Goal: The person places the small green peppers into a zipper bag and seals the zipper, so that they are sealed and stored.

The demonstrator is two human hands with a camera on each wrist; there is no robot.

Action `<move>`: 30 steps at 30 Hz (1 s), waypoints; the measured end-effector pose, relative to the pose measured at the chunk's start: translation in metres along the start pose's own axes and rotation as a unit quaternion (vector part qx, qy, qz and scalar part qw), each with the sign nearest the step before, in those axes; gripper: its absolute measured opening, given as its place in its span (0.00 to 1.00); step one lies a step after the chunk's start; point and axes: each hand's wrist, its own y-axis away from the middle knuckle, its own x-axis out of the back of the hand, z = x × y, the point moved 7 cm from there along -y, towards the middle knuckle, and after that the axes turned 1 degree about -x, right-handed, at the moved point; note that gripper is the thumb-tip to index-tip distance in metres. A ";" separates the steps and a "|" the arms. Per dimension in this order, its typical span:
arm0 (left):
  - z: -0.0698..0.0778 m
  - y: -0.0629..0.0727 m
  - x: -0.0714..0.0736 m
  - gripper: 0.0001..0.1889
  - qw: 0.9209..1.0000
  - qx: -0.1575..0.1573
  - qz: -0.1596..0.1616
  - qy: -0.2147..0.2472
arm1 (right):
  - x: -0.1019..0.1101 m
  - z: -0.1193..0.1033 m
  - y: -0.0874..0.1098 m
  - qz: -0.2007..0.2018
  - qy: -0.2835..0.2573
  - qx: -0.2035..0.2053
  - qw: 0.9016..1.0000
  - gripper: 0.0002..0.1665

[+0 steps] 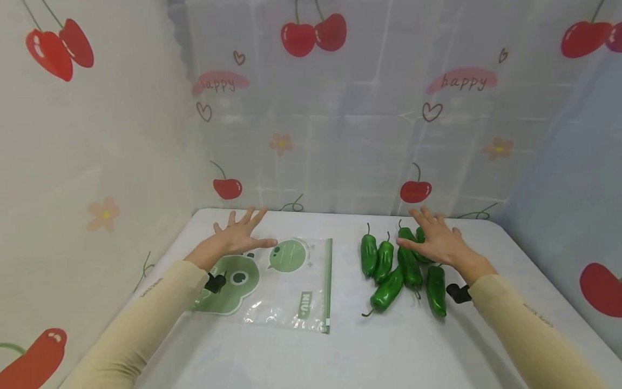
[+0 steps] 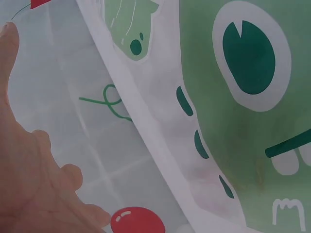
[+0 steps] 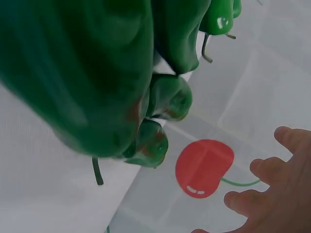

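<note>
My left hand (image 1: 236,236) is spread over the upper left part of a clear zip bag (image 1: 282,294) printed with a green cartoon frog, holding nothing. The bag lies flat, its green zip edge (image 1: 328,281) on the right. In the left wrist view the frog print (image 2: 204,63) fills much of the frame beside my palm (image 2: 29,179). Over the back of a group of green peppers (image 1: 385,292) my right hand (image 1: 439,240) is spread too, fingers apart and holding nothing. It partly hides one pepper. The right wrist view shows peppers (image 3: 97,73) close up, with my fingers (image 3: 267,170) at the right.
A white table (image 1: 272,356) carries the bag at left and the peppers at right. Behind it hangs a pale curtain (image 1: 340,135) printed with cherries, and similar sheets (image 1: 97,162) stand at both sides. Dark straps (image 1: 459,293) sit by both cuffs.
</note>
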 end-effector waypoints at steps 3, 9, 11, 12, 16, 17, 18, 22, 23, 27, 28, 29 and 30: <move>0.000 -0.002 -0.001 0.59 1.000 -0.002 0.004 0.005 | -0.002 -0.007 0.004 0.003 -0.009 0.004 1.000 0.63; 0.001 -0.006 -0.011 0.60 1.000 -0.005 0.001 -0.002 | -0.006 -0.021 0.009 0.006 -0.037 0.011 0.999 0.61; 0.002 -0.006 -0.013 0.60 1.000 -0.005 -0.002 0.003 | -0.006 -0.025 0.010 0.005 -0.052 0.013 0.999 0.60; 0.002 -0.006 -0.014 0.60 1.000 -0.003 -0.001 0.006 | -0.007 -0.028 0.010 0.004 -0.060 0.014 0.998 0.60; 0.007 -0.004 -0.013 0.58 1.000 -0.008 0.005 0.022 | -0.009 -0.036 0.014 0.006 -0.090 0.019 0.996 0.58; 0.008 -0.003 -0.013 0.58 1.000 -0.009 0.006 0.025 | -0.010 -0.038 0.015 0.008 -0.098 0.021 0.995 0.58; 0.009 -0.003 -0.014 0.57 1.000 -0.009 0.006 0.027 | -0.011 -0.040 0.016 0.009 -0.106 0.023 0.994 0.58; 0.014 0.002 -0.015 0.56 0.999 -0.015 0.007 0.040 | -0.016 -0.044 0.021 0.008 -0.131 0.024 0.991 0.56; 0.015 0.003 -0.016 0.56 0.999 -0.019 0.009 0.044 | -0.017 -0.044 0.022 0.009 -0.135 0.024 0.991 0.56; 0.022 0.006 -0.018 0.55 0.996 -0.041 0.019 0.078 | -0.018 -0.047 0.023 0.018 -0.143 0.025 0.989 0.54; 0.023 0.007 -0.018 0.55 0.995 -0.044 0.022 0.086 | -0.019 -0.049 0.023 0.021 -0.147 0.027 0.989 0.54; 0.025 0.008 -0.018 0.55 0.994 -0.047 0.024 0.093 | -0.019 -0.050 0.023 0.024 -0.151 0.029 0.988 0.54; 0.026 0.009 -0.019 0.55 0.994 -0.046 0.026 0.099 | -0.019 -0.051 0.022 0.026 -0.155 0.030 0.987 0.53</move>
